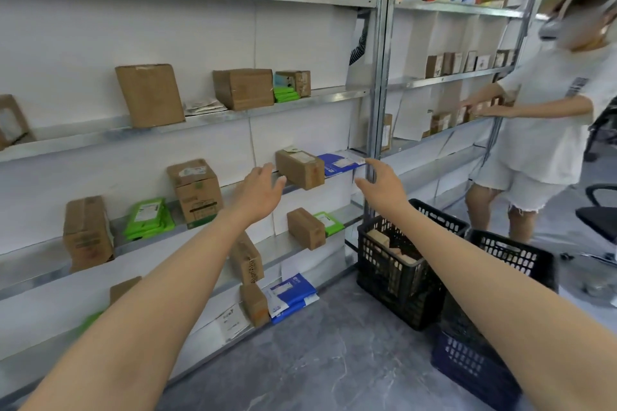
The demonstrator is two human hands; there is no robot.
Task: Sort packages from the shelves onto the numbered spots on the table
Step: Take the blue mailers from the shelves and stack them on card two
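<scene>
— While both arms reach toward the shelves (100, 137), what lies farthest left?
— Brown cartons. A tall box (150, 95) stands tilted on the upper board. On a lower board are a squat carton (87, 232), a stack of green packets (148, 218) and a taped carton (195, 192).
— And the left hand?
— The left hand (258, 190) is raised with its fingers straight and spread, holding nothing. Its fingertips are just beside the small brown package (300, 168); I cannot tell whether they touch it.
— Where does that package sit?
— At the front edge of the middle shelf, one corner poking past the lip, between the two hands. A blue-and-white mailer (340, 163) lies flat just beside it on the right.
— The right hand?
— The right hand (380, 185) is spread too, thumb and fingers apart and empty. It is clear of the package, in front of the metal upright (380, 60).
— Further right?
— A black crate (400, 264) on the floor holds cardboard, and another person (551, 117) in white reaches into the next shelf bay.
</scene>
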